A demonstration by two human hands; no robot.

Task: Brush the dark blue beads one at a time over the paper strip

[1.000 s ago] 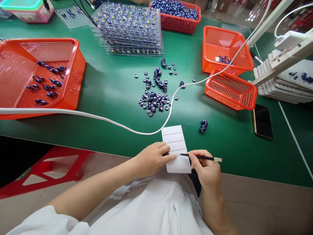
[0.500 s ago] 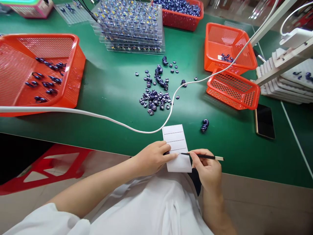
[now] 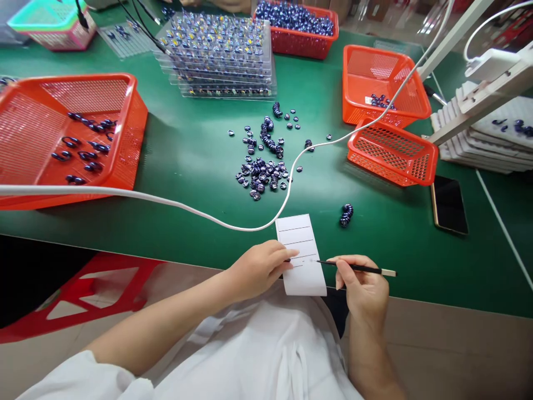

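My left hand [image 3: 263, 268] lies at the left edge of a white paper card [image 3: 306, 283], thumb and forefinger reaching over it. A small dark piece [image 3: 287, 260] shows between those fingers, mostly hidden. The card bears several dark lines across and tiny faint specks [image 3: 310, 260]. My right hand [image 3: 366, 283] pinches a slim black pen-like stick [image 3: 366, 269] with a pale rear end; its thin tip points left, over the card's right side. A short curved stack of dark shiny beads [image 3: 346, 215] stands on the table beyond my right hand.
A white cable [image 3: 195, 210] crosses the green table [image 3: 187, 161]. Beyond it lies a pile of dark beads [image 3: 262, 175]. Orange baskets [image 3: 139, 133] stand left and right [image 3: 345, 83], stacked clear trays [image 3: 225, 91] at the back. A phone [image 3: 449, 205] lies at right.
My right hand has moved right with the stick, drawing its tip away from my left fingers. My left fingers have shifted slightly back and spread on the card. The view has tilted a little.
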